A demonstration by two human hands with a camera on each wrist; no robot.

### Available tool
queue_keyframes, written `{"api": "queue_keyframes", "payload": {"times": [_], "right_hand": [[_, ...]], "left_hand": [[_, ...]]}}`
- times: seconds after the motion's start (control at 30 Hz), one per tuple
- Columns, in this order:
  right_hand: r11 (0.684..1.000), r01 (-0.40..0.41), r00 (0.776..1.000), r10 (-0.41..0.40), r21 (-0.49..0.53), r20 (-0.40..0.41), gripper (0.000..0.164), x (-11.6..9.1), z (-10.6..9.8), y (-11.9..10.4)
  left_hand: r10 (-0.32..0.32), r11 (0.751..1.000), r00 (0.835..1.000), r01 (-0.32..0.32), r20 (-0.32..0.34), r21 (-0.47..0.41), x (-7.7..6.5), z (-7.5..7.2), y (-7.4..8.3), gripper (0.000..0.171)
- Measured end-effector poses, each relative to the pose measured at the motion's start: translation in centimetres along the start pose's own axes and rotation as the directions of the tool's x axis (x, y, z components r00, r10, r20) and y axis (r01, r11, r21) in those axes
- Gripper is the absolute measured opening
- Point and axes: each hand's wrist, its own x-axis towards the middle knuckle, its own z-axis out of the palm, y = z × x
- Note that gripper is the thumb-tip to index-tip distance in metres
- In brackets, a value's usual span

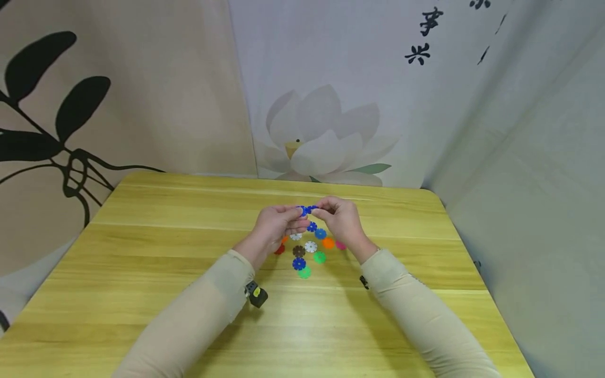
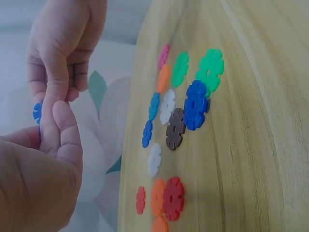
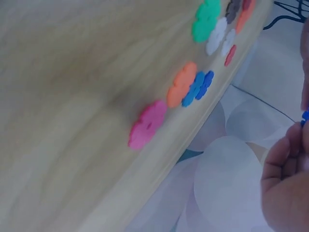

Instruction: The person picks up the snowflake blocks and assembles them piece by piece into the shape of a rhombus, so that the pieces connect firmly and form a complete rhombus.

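Note:
Above the table's far part, my left hand (image 1: 279, 224) pinches a blue notched plastic disc (image 1: 302, 211) between thumb and fingers. My right hand (image 1: 344, 223) pinches another blue notched disc (image 1: 313, 208) right beside it. The two discs meet edge to edge; whether their slots interlock I cannot tell. In the left wrist view, fingers hide most of the blue plastic (image 2: 37, 112). Only a sliver of blue disc (image 3: 305, 117) shows at the right wrist view's edge. Below the hands lie a brown disc (image 1: 299, 252), a dark blue disc (image 1: 299, 264) and a white disc (image 1: 310, 246).
More flat discs are scattered on the wooden table (image 1: 156, 283): green (image 1: 320, 257), orange (image 1: 328, 243), pink (image 3: 147, 125), red (image 2: 173, 198) and others. Some overlap. A printed curtain (image 1: 326, 131) hangs behind the far edge. A small black camera (image 1: 257, 295) sits at the left wrist.

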Motion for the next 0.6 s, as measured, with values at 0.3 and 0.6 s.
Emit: {"api": "queue_keyframes", "payload": {"times": [0.3,0.6], "right_hand": [[0.989,0.108,0.994,-0.11,-0.098,-0.014,0.01,0.01,0.08,-0.09],[0.998,0.006,0.999,-0.003,-0.059,0.046,0.008,0.41,0.02,0.06]], "left_hand": [[-0.002,0.999,1.0,0.003,0.027,-0.045,0.3,0.21,0.16,0.03],[-0.016,1.0,0.992,0.017,0.125,-0.009,0.75,-0.1,-0.04,0.035]]}}
